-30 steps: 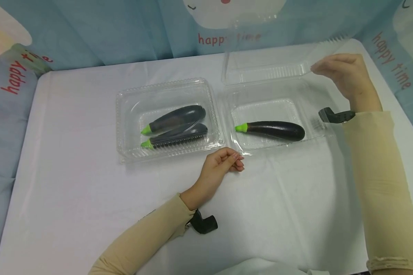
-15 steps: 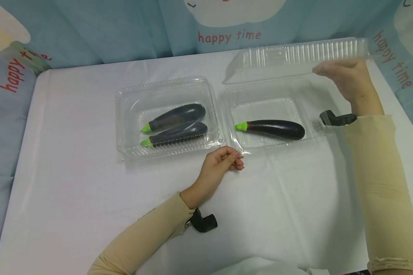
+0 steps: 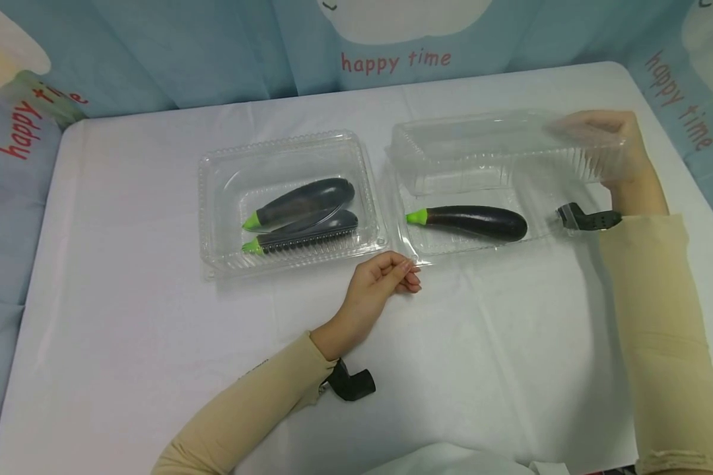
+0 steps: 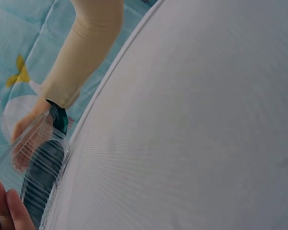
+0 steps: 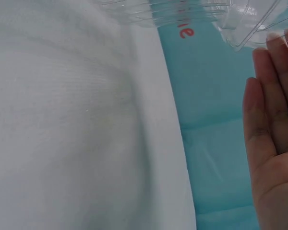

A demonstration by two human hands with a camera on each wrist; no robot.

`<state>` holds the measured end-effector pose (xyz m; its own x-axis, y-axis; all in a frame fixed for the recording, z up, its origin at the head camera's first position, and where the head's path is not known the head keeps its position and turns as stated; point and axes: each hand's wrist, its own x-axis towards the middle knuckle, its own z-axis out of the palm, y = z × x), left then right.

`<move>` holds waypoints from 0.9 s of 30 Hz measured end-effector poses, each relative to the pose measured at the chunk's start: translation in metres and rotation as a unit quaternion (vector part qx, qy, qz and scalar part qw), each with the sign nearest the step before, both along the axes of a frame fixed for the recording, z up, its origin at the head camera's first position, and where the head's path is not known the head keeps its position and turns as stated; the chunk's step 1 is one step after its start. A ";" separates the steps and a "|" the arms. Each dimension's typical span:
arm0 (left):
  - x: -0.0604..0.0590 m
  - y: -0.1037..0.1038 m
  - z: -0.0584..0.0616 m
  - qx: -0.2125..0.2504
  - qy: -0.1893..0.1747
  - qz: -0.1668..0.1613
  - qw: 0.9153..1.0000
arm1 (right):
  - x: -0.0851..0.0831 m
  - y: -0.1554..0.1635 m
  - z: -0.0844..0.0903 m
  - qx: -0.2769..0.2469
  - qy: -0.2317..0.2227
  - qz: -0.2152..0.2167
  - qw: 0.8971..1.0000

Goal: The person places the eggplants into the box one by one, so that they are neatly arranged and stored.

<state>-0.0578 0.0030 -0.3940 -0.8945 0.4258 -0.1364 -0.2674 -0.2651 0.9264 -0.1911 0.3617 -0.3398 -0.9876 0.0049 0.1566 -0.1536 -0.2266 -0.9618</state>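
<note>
A clear plastic clamshell box (image 3: pixel 448 256) sits right of centre in the head view. One dark eggplant (image 3: pixel 475 222) with a bright green stem lies in its base. My left hand (image 3: pixel 375 284) pinches the box's front left corner between thumb and curled fingers. Tilted over the back half of the base is its ribbed lid (image 3: pixel 463 140), hinged at the rear. Behind the lid's right end, my right hand (image 3: pixel 620 142) touches it from outside, partly seen through the plastic. In the right wrist view those fingers (image 5: pixel 271 67) are straight, with the tips at the lid's corner.
Close on the left stands another clear clamshell box (image 3: pixel 226 175), lid down, with two eggplants (image 3: pixel 305 201) inside. A white cloth covers the table (image 3: pixel 125 264). Blue printed curtains (image 3: pixel 226 53) hang along the back and sides.
The lid has swung from raised at the back, forward and down over the base. My right hand has come slightly toward me with it. The left hand has stayed at the corner.
</note>
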 end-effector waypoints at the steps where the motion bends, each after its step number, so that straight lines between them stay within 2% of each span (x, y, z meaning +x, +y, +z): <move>1: 0.000 0.000 0.000 -0.001 0.000 0.001 1.000 | 0.003 0.000 0.000 0.010 0.004 0.005 1.000; 5: -0.001 0.000 -0.001 -0.004 -0.002 0.001 1.000 | 0.007 0.000 0.002 0.065 -0.012 -0.003 0.998; 7: -0.001 0.000 -0.001 -0.004 -0.003 0.000 1.000 | 0.007 0.001 0.001 0.068 -0.020 -0.003 0.997; 10: -0.001 0.000 -0.001 -0.004 -0.003 -0.001 1.000 | 0.006 0.003 -0.002 0.051 0.004 0.023 0.998; 14: -0.001 0.000 0.000 -0.005 -0.002 -0.002 1.000 | 0.006 0.003 -0.006 0.060 0.040 0.051 0.996; 19: -0.002 0.000 0.000 -0.005 0.000 -0.001 1.000 | 0.010 -0.001 -0.008 0.122 0.065 0.028 0.990; 27: 0.000 0.000 0.004 -0.004 0.004 -0.007 1.000 | 0.018 -0.005 -0.008 0.134 0.080 0.021 0.988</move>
